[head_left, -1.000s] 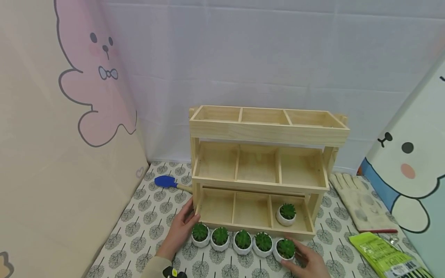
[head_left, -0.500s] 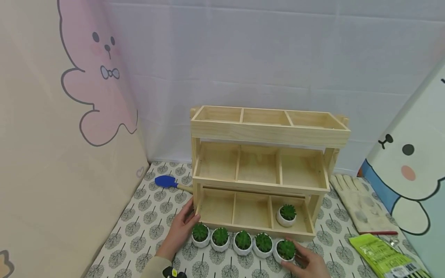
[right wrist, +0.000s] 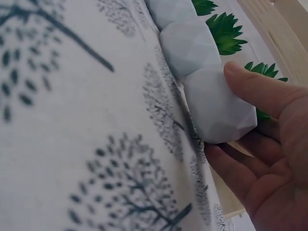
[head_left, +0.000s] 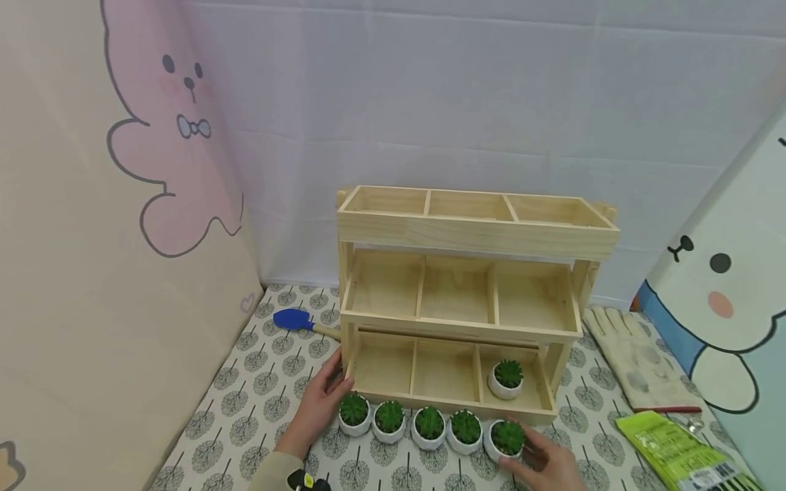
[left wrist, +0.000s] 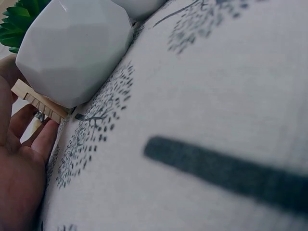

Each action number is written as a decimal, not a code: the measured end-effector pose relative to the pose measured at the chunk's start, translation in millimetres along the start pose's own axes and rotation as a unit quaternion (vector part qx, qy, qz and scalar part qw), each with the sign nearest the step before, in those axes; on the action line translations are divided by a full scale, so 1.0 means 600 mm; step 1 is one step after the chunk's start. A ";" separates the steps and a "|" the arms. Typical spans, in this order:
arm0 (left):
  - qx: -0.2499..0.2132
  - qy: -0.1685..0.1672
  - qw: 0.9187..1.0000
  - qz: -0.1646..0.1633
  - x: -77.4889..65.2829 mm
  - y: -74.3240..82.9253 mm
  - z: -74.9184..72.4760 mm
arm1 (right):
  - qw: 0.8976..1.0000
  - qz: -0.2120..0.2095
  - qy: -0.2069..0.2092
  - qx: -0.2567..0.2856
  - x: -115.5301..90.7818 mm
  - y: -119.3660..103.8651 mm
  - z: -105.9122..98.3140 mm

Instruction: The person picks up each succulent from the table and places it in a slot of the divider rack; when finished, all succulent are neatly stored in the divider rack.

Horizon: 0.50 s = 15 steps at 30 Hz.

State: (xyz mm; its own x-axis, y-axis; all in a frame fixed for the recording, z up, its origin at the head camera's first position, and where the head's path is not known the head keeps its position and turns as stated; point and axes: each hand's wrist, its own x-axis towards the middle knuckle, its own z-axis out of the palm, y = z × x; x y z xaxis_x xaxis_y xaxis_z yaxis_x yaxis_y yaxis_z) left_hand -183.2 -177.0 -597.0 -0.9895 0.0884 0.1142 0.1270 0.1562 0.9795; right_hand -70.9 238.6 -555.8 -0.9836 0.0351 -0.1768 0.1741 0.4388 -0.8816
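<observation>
A three-tier wooden planter shelf point(head_left: 479, 232) stands on the table, each tier split into three compartments. My left hand point(head_left: 321, 397) grips its lower left end, thumb at the front corner and fingers round the side. In front of the bottom tier, several succulents in white faceted pots point(head_left: 428, 428) stand in a row. With thumb and fingers, my right hand point(head_left: 543, 460) holds the rightmost potted succulent point(head_left: 505, 443) by its pot point(right wrist: 219, 106). Another potted succulent point(head_left: 505, 379) sits in the bottom tier's right compartment. The leftmost pot point(left wrist: 74, 50) is close beside my left hand.
A blue trowel point(head_left: 293, 320) with a wooden handle lies left of the shelf. Pale work gloves point(head_left: 641, 361) and a bright green packet point(head_left: 681, 450) lie to the right. Behind hangs a white cloth wall point(head_left: 467, 102); the tablecloth point(head_left: 209, 447) has a tree print.
My right hand has shifted very slightly to the right with the rightmost potted succulent, leaving a small gap beside the neighbouring pot. The left hand and shelf stay put.
</observation>
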 end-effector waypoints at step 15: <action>-0.002 -0.002 1.000 0.002 0.001 -0.004 -0.001 | 0.998 -0.038 0.038 -0.030 -0.002 -0.044 -0.033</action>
State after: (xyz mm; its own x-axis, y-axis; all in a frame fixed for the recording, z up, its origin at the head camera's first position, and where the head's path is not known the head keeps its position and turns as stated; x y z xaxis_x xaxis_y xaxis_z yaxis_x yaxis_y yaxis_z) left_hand -184.4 -177.9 -599.3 -0.9888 0.0934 0.1164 0.1297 0.1514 0.9799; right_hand -75.0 244.8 -523.6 -0.9950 0.0662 -0.0742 0.0973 0.4964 -0.8626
